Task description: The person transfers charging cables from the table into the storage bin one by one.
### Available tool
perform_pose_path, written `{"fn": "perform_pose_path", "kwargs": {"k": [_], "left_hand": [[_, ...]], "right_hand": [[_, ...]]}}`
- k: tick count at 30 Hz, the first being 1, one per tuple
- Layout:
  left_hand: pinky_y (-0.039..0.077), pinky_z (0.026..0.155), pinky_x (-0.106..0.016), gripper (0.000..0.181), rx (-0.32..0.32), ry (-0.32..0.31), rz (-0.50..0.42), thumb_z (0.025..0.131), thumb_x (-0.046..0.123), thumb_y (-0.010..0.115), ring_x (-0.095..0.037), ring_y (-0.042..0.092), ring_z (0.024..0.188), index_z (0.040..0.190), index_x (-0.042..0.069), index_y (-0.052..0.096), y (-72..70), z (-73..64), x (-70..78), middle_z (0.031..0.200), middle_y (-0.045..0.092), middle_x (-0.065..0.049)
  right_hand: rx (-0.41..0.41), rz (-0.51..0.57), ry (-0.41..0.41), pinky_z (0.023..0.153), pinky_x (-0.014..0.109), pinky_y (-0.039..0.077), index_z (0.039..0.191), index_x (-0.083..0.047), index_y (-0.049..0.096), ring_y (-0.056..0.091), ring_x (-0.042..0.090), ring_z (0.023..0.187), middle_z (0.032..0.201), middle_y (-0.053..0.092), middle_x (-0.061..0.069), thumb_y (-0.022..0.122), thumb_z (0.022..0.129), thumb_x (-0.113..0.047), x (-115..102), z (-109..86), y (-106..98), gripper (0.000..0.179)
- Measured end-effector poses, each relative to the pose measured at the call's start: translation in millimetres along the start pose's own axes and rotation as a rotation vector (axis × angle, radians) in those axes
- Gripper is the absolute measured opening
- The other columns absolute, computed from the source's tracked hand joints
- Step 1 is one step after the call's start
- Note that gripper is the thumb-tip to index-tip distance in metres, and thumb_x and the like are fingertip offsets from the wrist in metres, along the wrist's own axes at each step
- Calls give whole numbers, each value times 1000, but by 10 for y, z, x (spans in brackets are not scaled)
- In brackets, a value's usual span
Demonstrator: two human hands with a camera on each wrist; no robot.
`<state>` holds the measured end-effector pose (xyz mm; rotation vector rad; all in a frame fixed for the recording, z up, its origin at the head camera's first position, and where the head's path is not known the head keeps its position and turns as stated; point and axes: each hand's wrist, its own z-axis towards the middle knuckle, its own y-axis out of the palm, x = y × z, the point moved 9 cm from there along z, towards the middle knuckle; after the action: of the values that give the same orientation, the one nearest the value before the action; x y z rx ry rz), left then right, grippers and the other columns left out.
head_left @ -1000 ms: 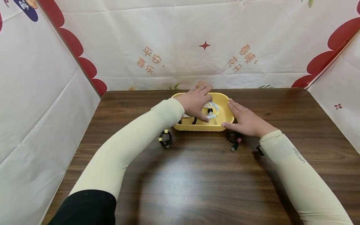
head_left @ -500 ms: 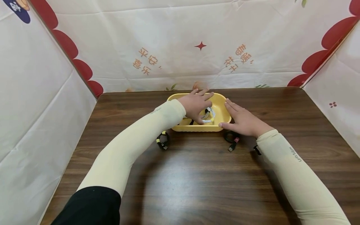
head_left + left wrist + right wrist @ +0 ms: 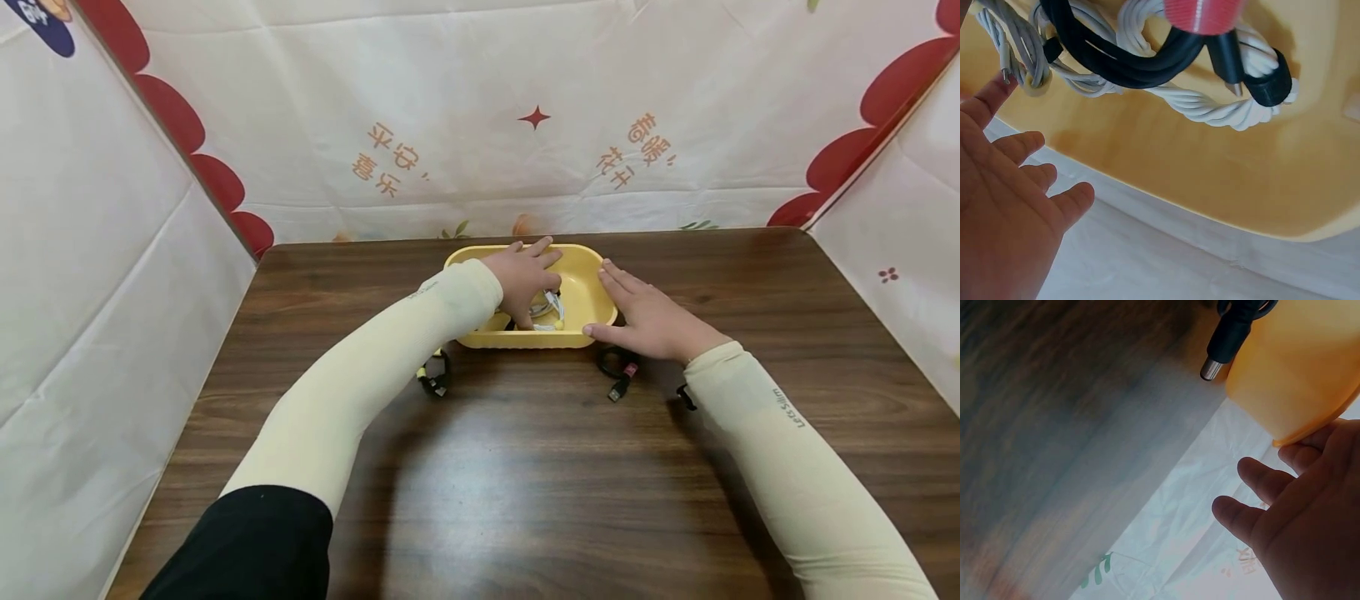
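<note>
My left hand (image 3: 521, 279) reaches into the yellow tray (image 3: 588, 283) with its fingers spread. In the left wrist view, its index finger touches a coiled grey cable (image 3: 1019, 37); the thumb is mostly out of that frame. Beside this coil lie a black cable (image 3: 1110, 72) with a red tie and a twisted white cable (image 3: 1204, 112) with a black band. My right hand (image 3: 652, 321) rests on the tray's right end, fingers straight, thumb at the front corner. In the right wrist view, its fingertips meet the tray's rim (image 3: 1316, 428).
On the brown table (image 3: 480, 467), a coiled black cable with yellow ties (image 3: 435, 375) lies front left of the tray. Another black cable with a red tag (image 3: 618, 371) is at front right. A white printed cloth (image 3: 450, 100) walls in the back and sides.
Inside the tray, the pale coil under my left hand has shifted slightly left and toward the front, along with the thumb. My right hand keeps its place on the tray.
</note>
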<state>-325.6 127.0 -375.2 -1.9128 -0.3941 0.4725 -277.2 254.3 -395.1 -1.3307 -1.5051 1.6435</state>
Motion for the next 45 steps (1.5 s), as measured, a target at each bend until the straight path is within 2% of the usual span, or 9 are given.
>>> {"fn": "perform_pose_path", "kwargs": {"k": [6, 10, 15, 19, 22, 27, 32, 38, 45], "left_hand": [[16, 117, -57, 72, 21, -2, -46, 78, 62, 76, -34, -3, 151, 136, 24, 54, -68, -4, -17, 165, 12, -11], [12, 118, -55, 79, 89, -29, -97, 78, 61, 76, -34, -3, 151, 142, 24, 50, -226, -65, -40, 166, 7, -11], [6, 120, -47, 80, 231, -68, -203, 79, 63, 74, -32, -5, 151, 144, 23, 49, -515, -372, -53, 166, 4, -10], [8, 120, -46, 78, 338, -99, -306, 82, 62, 73, -30, -5, 151, 143, 19, 50, -571, -751, -115, 166, 5, -10], [10, 120, -47, 78, 408, -119, -363, 83, 60, 73, -32, -1, 151, 142, 15, 50, -473, -1027, -191, 165, 8, -14], [19, 118, -47, 77, 524, -187, -436, 83, 55, 76, -36, 7, 150, 141, 11, 51, -200, -1446, -347, 164, 13, -18], [22, 117, -49, 80, 563, -285, -508, 79, 57, 78, -40, 11, 149, 140, 11, 54, 100, -1756, -415, 163, 15, -17], [22, 116, -53, 82, 486, -414, -540, 79, 57, 77, -43, 13, 148, 138, 3, 56, 457, -1986, -459, 159, 25, -21], [22, 113, -61, 86, 219, -433, -537, 82, 62, 72, -48, 11, 147, 141, 3, 55, 881, -1914, -386, 159, 26, -22]], "right_hand": [[4, -4, -9, 115, 59, 18, 157, 5, 13, 11, 39, 149, 165, 4, 19, 52, 97, -59, -18, 5, -18, 95], [2, -3, -4, 115, 58, 18, 157, 4, 13, 11, 38, 149, 165, 3, 18, 52, 97, -59, -12, 1, -14, 96], [0, 1, 2, 115, 59, 17, 157, 4, 12, 11, 39, 149, 165, 3, 18, 51, 96, -60, -4, -5, -19, 97], [3, -1, -3, 115, 58, 18, 157, 4, 12, 11, 39, 149, 165, 2, 18, 52, 96, -61, -15, 18, -21, 97], [5, 1, -4, 115, 57, 18, 157, 4, 11, 11, 39, 149, 165, 2, 17, 52, 95, -62, -12, 34, -2, 99], [11, -3, -4, 115, 57, 20, 158, 2, 10, 12, 39, 149, 165, 1, 16, 53, 94, -63, 8, 37, 29, 100], [19, 12, -6, 114, 58, 21, 158, 1, 10, 13, 41, 148, 165, 0, 16, 54, 95, -60, 34, 3, 26, 99], [12, 13, -6, 114, 58, 20, 158, 1, 9, 12, 40, 149, 166, -2, 14, 54, 96, -60, 38, 25, 38, 98], [8, 22, 1, 115, 58, 20, 158, 0, 8, 12, 40, 149, 166, -2, 13, 54, 96, -60, 34, 15, 34, 98]]}}
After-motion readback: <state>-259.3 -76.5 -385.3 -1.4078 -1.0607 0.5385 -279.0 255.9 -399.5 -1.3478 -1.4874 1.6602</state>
